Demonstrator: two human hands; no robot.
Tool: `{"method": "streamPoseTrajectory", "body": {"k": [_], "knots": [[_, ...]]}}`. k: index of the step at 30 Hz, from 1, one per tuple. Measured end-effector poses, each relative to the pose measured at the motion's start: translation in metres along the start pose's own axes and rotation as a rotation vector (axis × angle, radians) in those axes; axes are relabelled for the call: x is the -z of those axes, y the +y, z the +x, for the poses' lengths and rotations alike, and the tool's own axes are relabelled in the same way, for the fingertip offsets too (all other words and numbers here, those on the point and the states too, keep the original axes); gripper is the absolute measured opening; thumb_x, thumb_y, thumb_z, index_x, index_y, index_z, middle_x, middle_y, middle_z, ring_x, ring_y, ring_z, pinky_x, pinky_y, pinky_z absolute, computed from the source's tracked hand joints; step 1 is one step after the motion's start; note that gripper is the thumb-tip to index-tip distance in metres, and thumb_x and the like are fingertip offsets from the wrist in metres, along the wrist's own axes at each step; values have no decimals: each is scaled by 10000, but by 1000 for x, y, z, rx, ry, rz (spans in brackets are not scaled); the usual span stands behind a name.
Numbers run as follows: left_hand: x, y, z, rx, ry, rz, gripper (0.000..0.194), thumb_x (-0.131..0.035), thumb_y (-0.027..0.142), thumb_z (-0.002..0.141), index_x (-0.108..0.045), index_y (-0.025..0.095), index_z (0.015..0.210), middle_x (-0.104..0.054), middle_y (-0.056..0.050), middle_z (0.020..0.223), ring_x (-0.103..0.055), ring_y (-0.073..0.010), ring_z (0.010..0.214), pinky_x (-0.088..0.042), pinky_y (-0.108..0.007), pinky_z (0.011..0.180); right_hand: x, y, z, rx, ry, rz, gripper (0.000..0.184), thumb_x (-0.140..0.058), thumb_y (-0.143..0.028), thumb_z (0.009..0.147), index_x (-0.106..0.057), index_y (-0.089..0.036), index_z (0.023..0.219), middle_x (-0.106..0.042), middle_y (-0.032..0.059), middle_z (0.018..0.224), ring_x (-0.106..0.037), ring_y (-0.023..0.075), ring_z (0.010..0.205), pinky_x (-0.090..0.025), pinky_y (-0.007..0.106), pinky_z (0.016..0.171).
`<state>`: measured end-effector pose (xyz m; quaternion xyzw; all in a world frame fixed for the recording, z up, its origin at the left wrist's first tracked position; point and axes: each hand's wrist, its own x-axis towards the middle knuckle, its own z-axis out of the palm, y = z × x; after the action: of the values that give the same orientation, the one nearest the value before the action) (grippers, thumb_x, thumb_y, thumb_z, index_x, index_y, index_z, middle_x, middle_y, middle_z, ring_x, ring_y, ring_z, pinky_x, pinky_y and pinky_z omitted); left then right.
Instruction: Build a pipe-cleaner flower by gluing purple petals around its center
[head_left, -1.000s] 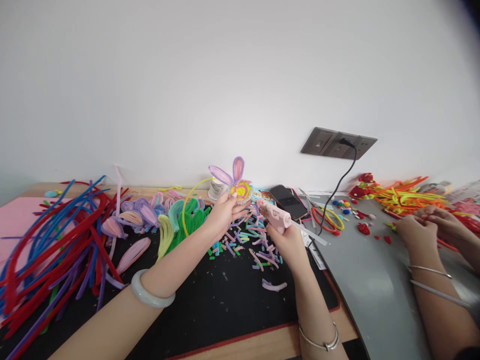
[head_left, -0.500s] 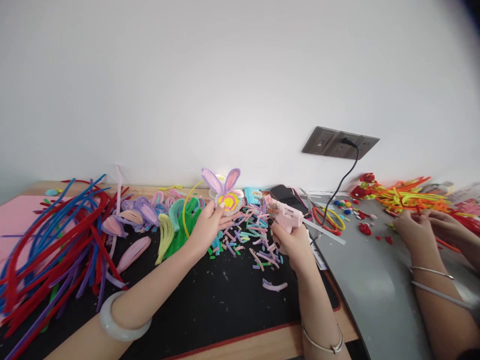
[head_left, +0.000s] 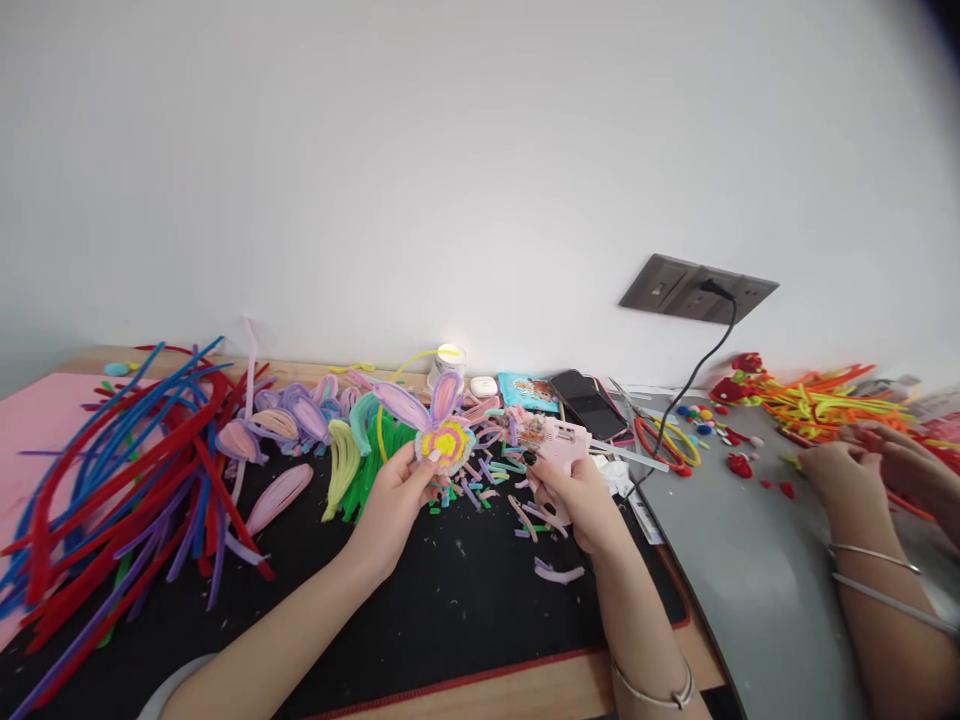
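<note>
My left hand (head_left: 397,495) pinches a pipe-cleaner flower (head_left: 448,444) with a yellow and pink coiled centre and two long purple-pink petals standing up like ears. My right hand (head_left: 574,490) is wrapped round a pink glue gun (head_left: 559,440), whose nozzle points left toward the flower; a gap shows between them. Under and behind both hands lie many short cut bits of pipe cleaner (head_left: 487,470). Left of the flower, green pipe-cleaner loops (head_left: 379,470) and a yellow-green bundle (head_left: 341,465) rest on the black mat (head_left: 420,620).
Long red and blue pipe cleaners (head_left: 150,470) spread at left. At the back are a white cup (head_left: 450,360), a blue packet (head_left: 529,390) and a phone (head_left: 589,402). Scissors (head_left: 660,440) lie near the black cord (head_left: 679,375). At right, a co-worker's hands (head_left: 855,470) handle pipe cleaners.
My left hand has brought the flower lower and slightly nearer. The glue gun has moved a little down and left, and turned. The whole view has shifted slightly.
</note>
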<state>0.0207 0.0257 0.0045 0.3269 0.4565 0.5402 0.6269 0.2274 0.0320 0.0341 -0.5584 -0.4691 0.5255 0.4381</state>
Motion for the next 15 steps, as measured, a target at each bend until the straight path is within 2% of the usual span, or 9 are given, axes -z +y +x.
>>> {"method": "streamPoseTrajectory", "body": {"k": [4, 7, 10, 15], "knots": [[2, -1, -2, 39, -20, -18, 375, -702, 392, 739, -603, 179, 1031, -694, -58, 937, -653, -184, 826, -498, -263, 688, -5, -2, -3, -18, -43, -21, 244, -619, -307, 722, -498, -164, 565, -456, -46, 471, -340, 61, 415, -234, 198, 412], [2, -2, -3, 51, -58, -26, 345, -673, 386, 775, -601, 178, 1040, -704, -90, 1022, -669, -222, 938, -515, -286, 748, -12, -1, -5, -34, -79, 9, 248, -618, -316, 726, -509, -164, 563, -508, -27, 499, -363, 63, 409, -269, 196, 404], [0, -2, -5, 56, -86, -25, 355, -680, 397, 770, -616, 170, 1036, -716, -110, 1030, -675, -251, 968, -520, -319, 796, -18, 2, -6, -49, -132, 21, 262, -615, -341, 736, -530, -158, 570, -561, -2, 537, -380, 60, 398, -293, 196, 400], [-2, -3, -7, 66, -103, -20, 353, -699, 402, 756, -650, 180, 1026, -719, -115, 1056, -678, -269, 979, -523, -348, 820, -21, 7, -6, -87, -148, -9, 314, -620, -394, 747, -538, -156, 560, -550, -1, 504, -377, 56, 380, -281, 186, 376]]}}
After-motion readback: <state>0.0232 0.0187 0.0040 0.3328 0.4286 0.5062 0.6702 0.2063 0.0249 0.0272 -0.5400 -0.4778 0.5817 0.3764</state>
